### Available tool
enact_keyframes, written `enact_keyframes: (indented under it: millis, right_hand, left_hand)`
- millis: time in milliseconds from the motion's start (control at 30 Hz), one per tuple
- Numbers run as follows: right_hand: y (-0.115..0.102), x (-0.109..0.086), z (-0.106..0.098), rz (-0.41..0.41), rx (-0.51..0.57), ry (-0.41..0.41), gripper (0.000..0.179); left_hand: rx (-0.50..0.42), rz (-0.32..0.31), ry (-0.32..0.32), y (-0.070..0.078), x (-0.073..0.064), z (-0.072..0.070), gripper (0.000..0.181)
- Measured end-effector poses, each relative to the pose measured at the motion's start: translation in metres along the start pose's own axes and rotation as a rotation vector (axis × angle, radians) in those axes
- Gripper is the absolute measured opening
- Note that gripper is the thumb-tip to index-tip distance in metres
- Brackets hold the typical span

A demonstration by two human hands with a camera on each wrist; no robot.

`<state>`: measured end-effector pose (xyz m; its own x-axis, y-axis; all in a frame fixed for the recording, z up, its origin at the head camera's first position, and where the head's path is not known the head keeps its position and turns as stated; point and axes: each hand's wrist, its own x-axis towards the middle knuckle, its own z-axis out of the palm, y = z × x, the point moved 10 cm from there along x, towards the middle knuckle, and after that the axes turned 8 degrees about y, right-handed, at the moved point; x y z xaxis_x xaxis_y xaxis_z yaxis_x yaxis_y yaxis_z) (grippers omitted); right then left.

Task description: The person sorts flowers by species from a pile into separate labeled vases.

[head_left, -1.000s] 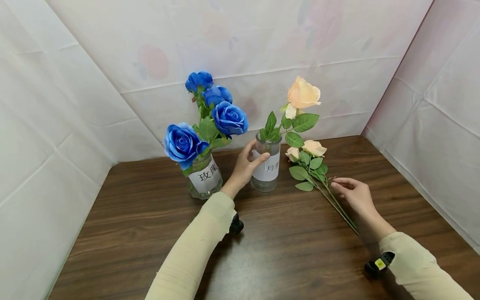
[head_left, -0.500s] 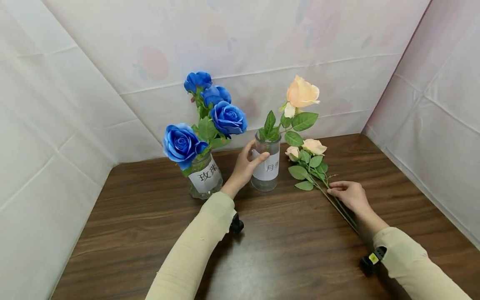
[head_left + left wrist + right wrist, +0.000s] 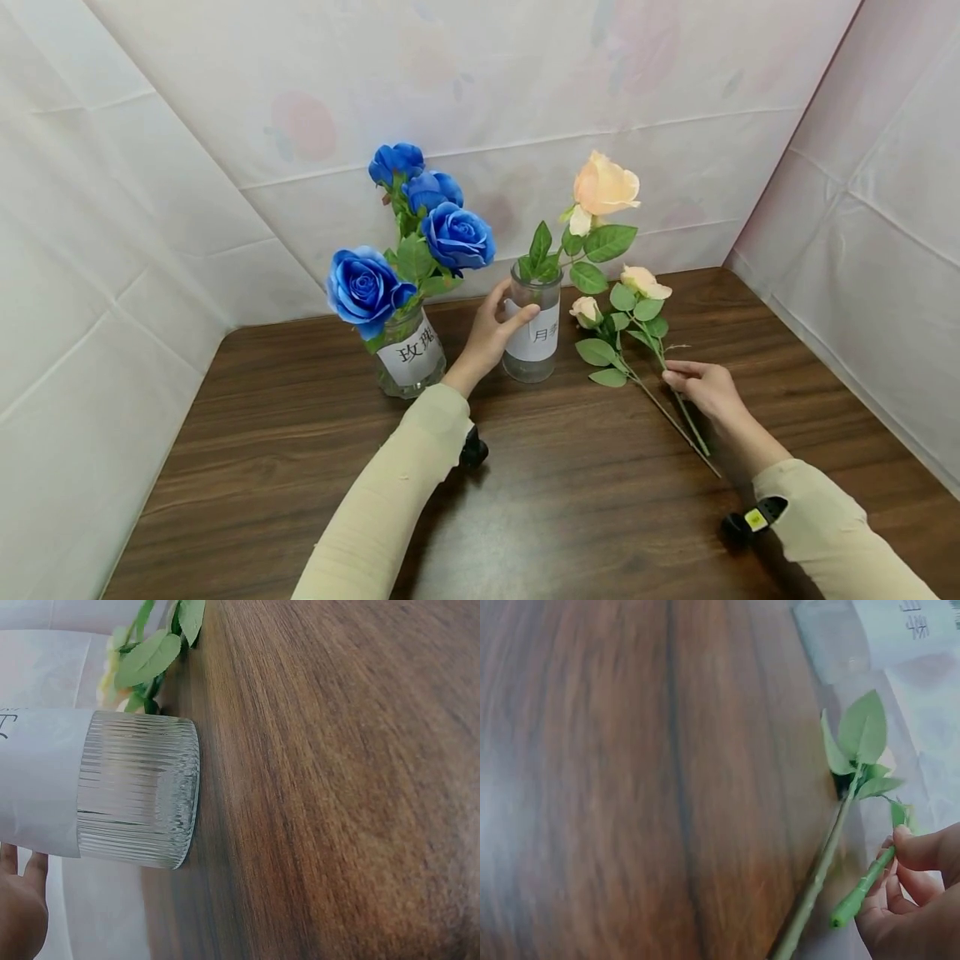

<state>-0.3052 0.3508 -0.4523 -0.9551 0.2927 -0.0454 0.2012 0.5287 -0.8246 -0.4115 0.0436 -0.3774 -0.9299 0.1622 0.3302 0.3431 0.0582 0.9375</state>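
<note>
My left hand (image 3: 491,337) grips the side of a clear glass vase (image 3: 530,368) with a white paper label; the ribbed glass base (image 3: 139,791) shows in the left wrist view. One peach rose (image 3: 603,185) stands in that vase, leaning right. With thumb and fingers my right hand (image 3: 708,392) pinches the green stem of a second peach rose (image 3: 645,283), whose cut stem end (image 3: 847,911) points out past the fingers in the right wrist view. Another peach rose (image 3: 587,312) lies on the table just left of it, its stem (image 3: 814,889) running alongside.
A glass jar (image 3: 411,367) holding several blue roses (image 3: 459,236) stands left of the vase, near the left forearm. Pale cloth walls (image 3: 300,208) close off the back and sides of the brown wooden table (image 3: 540,500).
My right hand has closed on one rose's stem and shifted it slightly right, so the two lying roses now spread apart. The left hand and the vase have stayed in place.
</note>
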Motion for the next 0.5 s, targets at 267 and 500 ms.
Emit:
enact_keyframes:
  millis: [267, 500]
  right_hand:
    - [-0.011, -0.008, -0.006, 0.035, 0.107, 0.048, 0.055]
    - [-0.038, -0.018, -0.015, -0.05, 0.557, 0.145, 0.034]
  left_hand:
    - [0.007, 0.005, -0.004, 0.001, -0.001, 0.001, 0.062]
    - [0.01, 0.004, -0.001, 0.001, -0.001, 0.0, 0.062]
